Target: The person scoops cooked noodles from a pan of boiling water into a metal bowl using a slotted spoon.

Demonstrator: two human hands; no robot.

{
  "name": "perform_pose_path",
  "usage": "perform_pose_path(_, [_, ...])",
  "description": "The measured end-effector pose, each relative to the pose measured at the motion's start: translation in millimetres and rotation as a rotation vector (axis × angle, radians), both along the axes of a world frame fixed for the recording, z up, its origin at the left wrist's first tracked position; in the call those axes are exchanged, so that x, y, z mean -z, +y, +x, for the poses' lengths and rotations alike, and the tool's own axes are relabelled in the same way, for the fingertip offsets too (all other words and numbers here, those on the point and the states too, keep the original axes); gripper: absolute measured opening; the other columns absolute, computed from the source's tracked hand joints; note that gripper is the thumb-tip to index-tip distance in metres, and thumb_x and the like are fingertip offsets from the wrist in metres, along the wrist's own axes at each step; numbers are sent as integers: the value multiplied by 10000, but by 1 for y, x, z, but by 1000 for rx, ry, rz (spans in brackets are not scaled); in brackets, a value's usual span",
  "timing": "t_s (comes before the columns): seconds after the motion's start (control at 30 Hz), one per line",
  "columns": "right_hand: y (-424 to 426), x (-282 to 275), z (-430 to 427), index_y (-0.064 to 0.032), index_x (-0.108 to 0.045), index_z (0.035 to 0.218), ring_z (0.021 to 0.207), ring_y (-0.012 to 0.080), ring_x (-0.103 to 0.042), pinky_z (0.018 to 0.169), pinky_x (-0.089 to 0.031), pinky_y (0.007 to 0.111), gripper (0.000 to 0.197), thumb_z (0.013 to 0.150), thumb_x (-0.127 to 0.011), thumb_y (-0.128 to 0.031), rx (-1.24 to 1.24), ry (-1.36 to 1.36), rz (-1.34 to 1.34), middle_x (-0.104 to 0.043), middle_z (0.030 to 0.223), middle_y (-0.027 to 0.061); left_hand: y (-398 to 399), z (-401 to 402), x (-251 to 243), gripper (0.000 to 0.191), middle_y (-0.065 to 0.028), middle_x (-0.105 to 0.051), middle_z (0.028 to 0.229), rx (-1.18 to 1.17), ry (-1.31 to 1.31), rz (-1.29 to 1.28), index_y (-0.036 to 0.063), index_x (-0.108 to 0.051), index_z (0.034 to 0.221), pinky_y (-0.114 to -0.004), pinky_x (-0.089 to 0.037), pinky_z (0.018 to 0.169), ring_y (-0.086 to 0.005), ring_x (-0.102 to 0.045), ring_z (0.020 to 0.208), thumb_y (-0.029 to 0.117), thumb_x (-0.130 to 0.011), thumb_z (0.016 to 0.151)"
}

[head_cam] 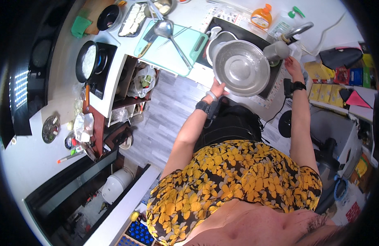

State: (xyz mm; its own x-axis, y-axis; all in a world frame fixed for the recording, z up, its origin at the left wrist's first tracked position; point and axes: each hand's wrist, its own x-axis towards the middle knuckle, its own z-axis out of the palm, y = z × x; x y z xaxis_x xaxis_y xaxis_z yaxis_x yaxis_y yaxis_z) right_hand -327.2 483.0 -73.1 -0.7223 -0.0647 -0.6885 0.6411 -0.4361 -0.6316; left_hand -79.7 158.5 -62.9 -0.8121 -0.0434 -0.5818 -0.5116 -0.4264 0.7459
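My left hand (218, 88) grips the near left rim of a large stainless steel bowl (241, 68), which is tilted over the dark sink (271, 81). At the right, my right hand (292, 66) is raised beside a grey cup-like vessel (276, 50), below the curved metal faucet (301, 28); its fingertips are at the vessel's lower edge, and whether they grip it cannot be told. Behind the bowl, a white-rimmed pot or basin (221, 41) sits in the sink. The bowl's inside looks wet and shiny.
Left of the sink lies a green cutting board (189, 40) with a cleaver (147, 40) and a slotted ladle (164, 28). Farther left, a frying pan (88, 61) with white contents stands over a lit blue flame. An orange soap bottle (261, 17) stands behind the sink.
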Motion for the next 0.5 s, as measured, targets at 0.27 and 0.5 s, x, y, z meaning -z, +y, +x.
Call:
perform_pose_path(0.27, [55, 56, -18, -20, -492, 854, 711, 150, -518, 577, -410, 233, 150, 783, -430, -137, -89, 34, 28, -551, 779, 47, 4, -7, -20, 574, -161, -377, 1043, 27, -47, -61, 94, -56, 1179, -261, -500, 428, -228, -538, 669, 49, -421, 739])
perform_pose_path(0.5, [22, 16, -12, 17, -468, 851, 645, 158, -535, 523, -448, 212, 149, 794, -378, -88, -13, 10, 9, -549, 745, 88, 4, -3, -4, 626, -158, -364, 1076, -45, -23, -47, 151, -25, 1199, -280, -491, 391, -251, -543, 633, 30, -419, 727])
